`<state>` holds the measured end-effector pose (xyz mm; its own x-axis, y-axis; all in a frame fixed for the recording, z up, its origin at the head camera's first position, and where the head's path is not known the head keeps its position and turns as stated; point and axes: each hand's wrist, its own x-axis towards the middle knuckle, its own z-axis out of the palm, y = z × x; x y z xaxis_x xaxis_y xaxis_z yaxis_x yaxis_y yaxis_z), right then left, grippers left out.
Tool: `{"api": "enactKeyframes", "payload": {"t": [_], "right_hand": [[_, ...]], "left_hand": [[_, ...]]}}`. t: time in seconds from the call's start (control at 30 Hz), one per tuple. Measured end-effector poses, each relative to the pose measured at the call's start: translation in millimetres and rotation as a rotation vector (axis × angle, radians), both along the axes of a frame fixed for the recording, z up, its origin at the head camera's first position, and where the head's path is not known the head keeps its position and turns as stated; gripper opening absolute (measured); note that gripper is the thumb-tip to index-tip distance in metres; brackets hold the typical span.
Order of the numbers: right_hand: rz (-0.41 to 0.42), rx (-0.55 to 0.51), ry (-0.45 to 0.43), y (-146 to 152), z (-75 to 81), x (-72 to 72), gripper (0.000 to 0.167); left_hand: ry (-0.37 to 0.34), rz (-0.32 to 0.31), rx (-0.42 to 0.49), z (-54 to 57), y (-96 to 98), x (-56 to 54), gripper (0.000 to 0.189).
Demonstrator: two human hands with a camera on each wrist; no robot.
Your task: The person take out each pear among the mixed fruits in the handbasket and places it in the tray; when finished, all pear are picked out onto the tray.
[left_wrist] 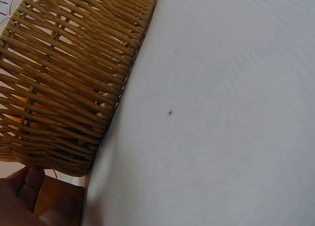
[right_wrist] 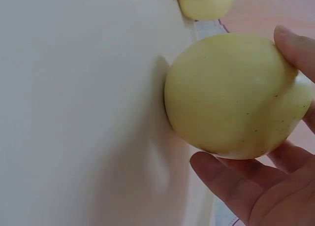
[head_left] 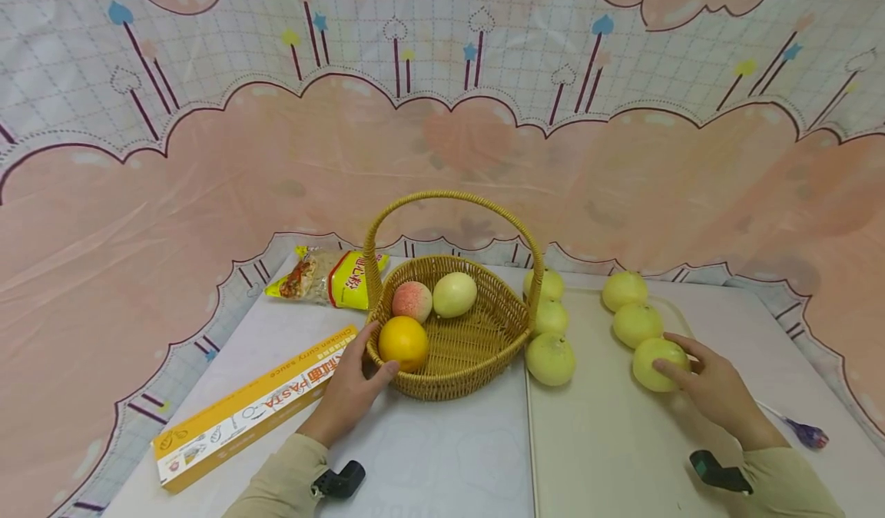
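Note:
A wicker basket (head_left: 442,383) with a tall arched handle holds an orange (head_left: 404,344), a pinkish peach (head_left: 412,301) and a pale yellow-green fruit (head_left: 455,295). My left hand (head_left: 353,391) touches the basket's front left side, thumb and fingers spread around the corner. In the left wrist view its fingertips meet the woven wall (left_wrist: 69,73). On the beige tray (head_left: 594,456), my right hand (head_left: 712,391) grips a round pale yellow-green fruit (right_wrist: 231,98) between thumb and fingers. This fruit is nearest in a row with two alike (head_left: 638,325). Another such row (head_left: 550,359) lies along the tray's left side.
Left of the basket lies a long orange-and-white pasta box (head_left: 256,410). Behind it is a yellow plastic food packet (head_left: 325,276). A small purple-wrapped item (head_left: 807,433) on a white stick lies at the right. Patterned cloth (head_left: 442,149) hangs behind the table.

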<state>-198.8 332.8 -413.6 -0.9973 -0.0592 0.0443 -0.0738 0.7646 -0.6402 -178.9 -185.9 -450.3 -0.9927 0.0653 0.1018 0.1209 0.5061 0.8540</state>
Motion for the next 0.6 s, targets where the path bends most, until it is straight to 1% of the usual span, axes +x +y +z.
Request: {"api": "enactKeyframes", "payload": {"t": [0.33, 0.47, 0.6], "right_hand": [[0.020, -0.028, 0.018, 0.9, -1.0, 0.9, 0.070], [0.023, -0.023, 0.030, 0.5, 1.7, 2.9, 0.069], [0.023, -0.008, 0.063, 0.7, 7.5, 3.1, 0.067]], "left_hand": [[-0.004, 0.006, -0.007, 0.2, 0.5, 1.0, 0.079], [0.000, 0.003, -0.006, 0.1, 0.4, 0.8, 0.079], [0.003, 0.002, -0.004, 0.3, 0.4, 0.7, 0.079]]}}
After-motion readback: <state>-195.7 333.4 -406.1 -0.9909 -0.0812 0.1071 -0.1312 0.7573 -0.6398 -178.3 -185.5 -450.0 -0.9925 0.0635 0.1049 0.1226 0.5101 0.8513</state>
